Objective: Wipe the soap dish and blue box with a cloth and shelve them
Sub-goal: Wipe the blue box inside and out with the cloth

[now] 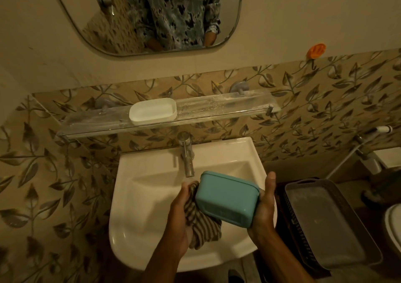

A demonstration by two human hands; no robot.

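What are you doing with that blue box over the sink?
A person is cleaning bathroom things. The right hand holds the blue box over the sink, while the left hand presses a striped cloth against its side. The white soap dish already sits on the glass shelf above the tap, so the box is the one left to wipe and shelve.

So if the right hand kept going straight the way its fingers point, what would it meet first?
Probably the sink's back rim right of the tap, then the tiled wall; the right hand points up-frame, though depth is unclear.
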